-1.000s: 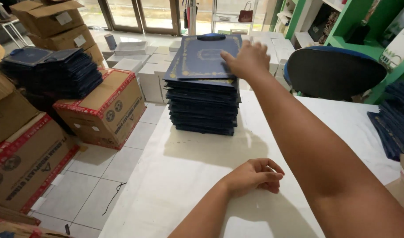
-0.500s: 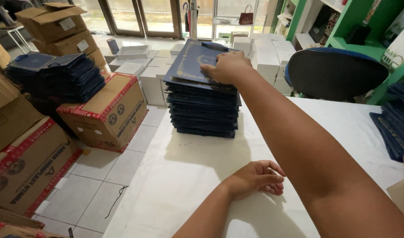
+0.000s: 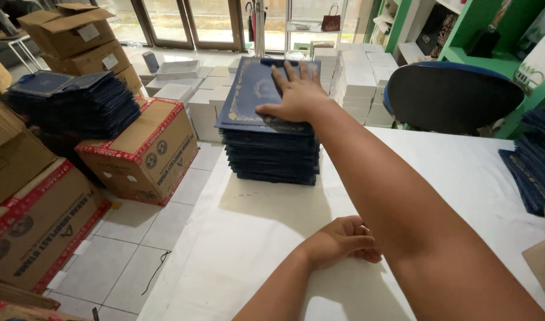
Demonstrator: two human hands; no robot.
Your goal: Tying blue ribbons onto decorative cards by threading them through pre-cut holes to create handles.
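One right hand (image 3: 296,98) flat atop folder stack (image 3: 271,151), table (image 3: 254,238) edge left

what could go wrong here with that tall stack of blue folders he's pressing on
The stack of blue folders stands close to the white table's left edge; a sideways push from the right hand, spread flat on the top folder, might slide layers off toward the cardboard box and the floor. The layers already look uneven, so the pile may lean. The left hand rests curled on the table, not steadying it.
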